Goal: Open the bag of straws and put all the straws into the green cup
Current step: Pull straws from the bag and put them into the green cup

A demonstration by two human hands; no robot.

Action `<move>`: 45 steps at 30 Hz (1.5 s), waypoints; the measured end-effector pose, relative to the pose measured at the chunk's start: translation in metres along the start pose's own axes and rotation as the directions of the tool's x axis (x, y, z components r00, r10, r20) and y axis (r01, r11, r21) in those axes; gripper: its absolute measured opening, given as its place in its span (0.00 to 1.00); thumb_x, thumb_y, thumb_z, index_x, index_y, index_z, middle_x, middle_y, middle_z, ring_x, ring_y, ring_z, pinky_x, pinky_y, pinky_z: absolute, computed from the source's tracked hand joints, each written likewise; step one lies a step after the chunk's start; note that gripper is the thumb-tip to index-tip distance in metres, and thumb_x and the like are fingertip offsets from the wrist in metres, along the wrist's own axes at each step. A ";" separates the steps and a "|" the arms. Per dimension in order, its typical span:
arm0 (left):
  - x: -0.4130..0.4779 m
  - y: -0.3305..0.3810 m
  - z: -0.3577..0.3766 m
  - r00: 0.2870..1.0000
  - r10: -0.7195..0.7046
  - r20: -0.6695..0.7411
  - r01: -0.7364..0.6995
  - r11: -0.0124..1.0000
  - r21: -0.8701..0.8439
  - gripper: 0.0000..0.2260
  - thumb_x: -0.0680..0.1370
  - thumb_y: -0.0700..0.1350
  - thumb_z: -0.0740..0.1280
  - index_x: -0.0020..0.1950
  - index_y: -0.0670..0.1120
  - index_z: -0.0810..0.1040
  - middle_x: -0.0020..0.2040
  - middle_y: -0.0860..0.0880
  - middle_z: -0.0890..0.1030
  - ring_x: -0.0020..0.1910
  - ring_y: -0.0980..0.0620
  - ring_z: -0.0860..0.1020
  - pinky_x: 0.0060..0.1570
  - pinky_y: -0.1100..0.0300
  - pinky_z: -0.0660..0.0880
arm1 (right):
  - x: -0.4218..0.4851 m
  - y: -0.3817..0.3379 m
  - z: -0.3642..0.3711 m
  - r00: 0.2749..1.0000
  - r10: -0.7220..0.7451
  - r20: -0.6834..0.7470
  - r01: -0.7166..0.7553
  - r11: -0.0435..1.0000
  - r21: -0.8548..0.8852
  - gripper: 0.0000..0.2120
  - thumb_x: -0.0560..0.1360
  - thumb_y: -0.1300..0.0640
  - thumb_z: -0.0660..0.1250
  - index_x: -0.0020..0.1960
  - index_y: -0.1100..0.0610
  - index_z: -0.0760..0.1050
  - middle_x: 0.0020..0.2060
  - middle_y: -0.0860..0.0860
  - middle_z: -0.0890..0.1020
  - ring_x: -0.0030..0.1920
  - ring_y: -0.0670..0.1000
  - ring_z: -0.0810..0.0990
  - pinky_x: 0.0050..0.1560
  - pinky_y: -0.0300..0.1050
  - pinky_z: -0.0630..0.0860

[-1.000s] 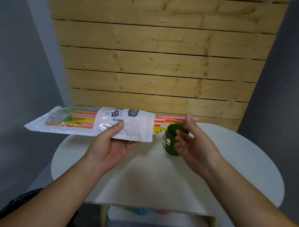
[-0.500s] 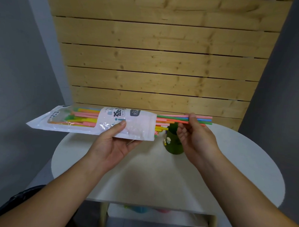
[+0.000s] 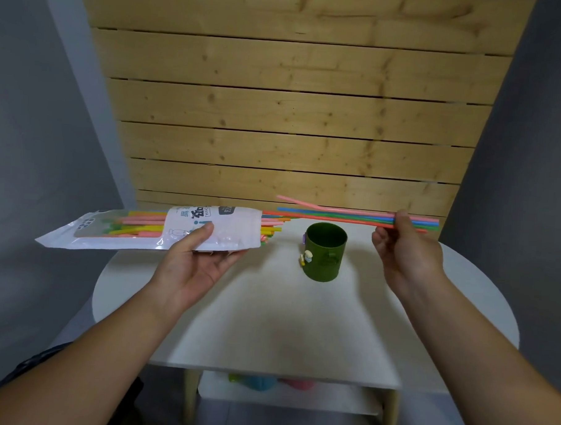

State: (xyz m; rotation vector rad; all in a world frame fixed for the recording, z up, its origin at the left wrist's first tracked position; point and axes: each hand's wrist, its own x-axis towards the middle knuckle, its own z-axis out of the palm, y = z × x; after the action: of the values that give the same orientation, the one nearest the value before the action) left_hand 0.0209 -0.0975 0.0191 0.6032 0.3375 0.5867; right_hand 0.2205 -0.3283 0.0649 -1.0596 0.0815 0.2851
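Observation:
My left hand [image 3: 195, 261] holds the white plastic straw bag [image 3: 137, 228] level above the table's left side, its open mouth facing right with coloured straw ends [image 3: 271, 230] poking out. My right hand [image 3: 406, 253] pinches a bundle of several straws [image 3: 343, 216], pink, blue, green and orange, held level in the air. Their left tips lie near the bag's mouth, almost clear of it. The green cup [image 3: 325, 251] stands upright on the white table [image 3: 300, 325], below the bundle and between my hands, with small stickers on its side.
A wooden slat wall [image 3: 293, 116] rises right behind the table. Grey walls flank it on both sides. A lower shelf [image 3: 290, 396] under the tabletop carries blurred coloured objects. The table's front edge is straight, its sides rounded.
My right hand closed on a bundle of straws at the bag's mouth and pulled them rightward, out over the cup. My left hand kept the bag level.

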 end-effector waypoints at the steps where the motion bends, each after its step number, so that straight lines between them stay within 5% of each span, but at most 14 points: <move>1: 0.001 -0.005 0.004 1.000 -0.014 -0.003 0.014 1.000 -0.001 0.20 0.77 0.39 0.68 0.70 0.43 0.74 0.65 0.41 0.82 0.62 0.40 0.82 0.49 0.43 0.83 | 0.003 -0.005 -0.009 0.999 -0.039 -0.025 0.039 0.999 -0.004 0.06 0.80 0.54 0.68 0.50 0.57 0.77 0.39 0.53 0.83 0.30 0.43 0.84 0.37 0.38 0.82; 10: 0.003 -0.019 0.012 0.999 -0.051 0.008 0.051 0.998 0.032 0.17 0.76 0.39 0.69 0.66 0.43 0.77 0.64 0.40 0.82 0.61 0.39 0.82 0.52 0.39 0.82 | 0.013 -0.025 -0.036 0.940 -0.323 -0.109 0.290 0.925 -0.244 0.09 0.80 0.51 0.67 0.44 0.54 0.78 0.34 0.51 0.80 0.28 0.42 0.80 0.39 0.38 0.81; 18: -0.001 -0.029 0.020 0.996 -0.092 0.009 0.091 0.992 0.088 0.18 0.73 0.40 0.71 0.63 0.43 0.78 0.62 0.40 0.84 0.58 0.39 0.84 0.47 0.43 0.83 | 0.014 -0.022 -0.027 0.930 -0.367 0.008 0.328 0.824 -0.462 0.11 0.80 0.50 0.66 0.41 0.52 0.78 0.36 0.51 0.82 0.35 0.47 0.82 0.38 0.41 0.80; 26: -0.002 -0.028 0.018 0.993 -0.104 0.047 0.097 0.987 0.131 0.18 0.74 0.40 0.71 0.64 0.45 0.79 0.63 0.41 0.83 0.61 0.40 0.83 0.54 0.39 0.81 | 0.018 -0.002 0.000 0.958 -0.220 0.183 0.282 0.833 -0.476 0.11 0.79 0.52 0.68 0.53 0.61 0.80 0.40 0.53 0.81 0.41 0.49 0.81 0.47 0.45 0.83; 30: -0.003 -0.025 0.017 0.992 -0.105 0.074 0.093 0.984 0.149 0.18 0.74 0.40 0.71 0.63 0.44 0.80 0.64 0.41 0.83 0.60 0.41 0.83 0.53 0.40 0.82 | 0.017 0.005 -0.002 0.983 -0.079 0.164 0.146 0.879 -0.454 0.17 0.77 0.55 0.72 0.60 0.65 0.77 0.45 0.58 0.81 0.43 0.52 0.82 0.53 0.49 0.83; 34: -0.004 -0.023 0.020 0.990 -0.096 0.103 0.080 0.986 0.149 0.19 0.74 0.40 0.71 0.66 0.45 0.78 0.65 0.42 0.82 0.61 0.41 0.82 0.51 0.43 0.82 | 0.006 0.006 -0.005 0.989 0.142 0.032 -0.115 0.895 -0.430 0.17 0.74 0.52 0.75 0.49 0.66 0.76 0.41 0.60 0.79 0.38 0.54 0.82 0.44 0.49 0.84; 37: -0.006 -0.022 0.022 0.988 -0.085 0.132 0.066 0.988 0.142 0.18 0.75 0.39 0.70 0.65 0.46 0.79 0.64 0.42 0.83 0.61 0.42 0.82 0.50 0.45 0.82 | -0.010 0.009 -0.005 0.942 0.325 0.089 -0.251 0.854 -0.456 0.17 0.75 0.47 0.73 0.49 0.61 0.75 0.37 0.58 0.78 0.35 0.53 0.78 0.37 0.47 0.82; 42: -0.012 -0.023 0.027 0.977 -0.099 0.190 0.064 0.981 0.185 0.17 0.70 0.40 0.75 0.58 0.48 0.85 0.64 0.43 0.83 0.60 0.42 0.83 0.51 0.46 0.82 | -0.032 0.018 0.010 0.868 0.277 0.413 -0.115 0.920 -0.374 0.10 0.77 0.51 0.71 0.45 0.57 0.83 0.33 0.53 0.80 0.30 0.47 0.76 0.33 0.40 0.77; 45: -0.015 -0.024 0.029 0.974 -0.106 0.203 0.065 0.978 0.198 0.18 0.69 0.40 0.75 0.58 0.48 0.86 0.62 0.43 0.84 0.59 0.43 0.84 0.50 0.47 0.82 | -0.039 0.019 0.016 0.843 0.260 0.471 -0.056 0.913 -0.403 0.07 0.77 0.57 0.71 0.41 0.57 0.85 0.34 0.53 0.83 0.33 0.46 0.78 0.32 0.38 0.77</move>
State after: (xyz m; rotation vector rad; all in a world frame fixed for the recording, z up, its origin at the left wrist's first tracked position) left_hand 0.0326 -0.1353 0.0291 0.8241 0.2179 0.4044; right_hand 0.1765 -0.3129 0.0646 -1.3264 -0.3887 0.7579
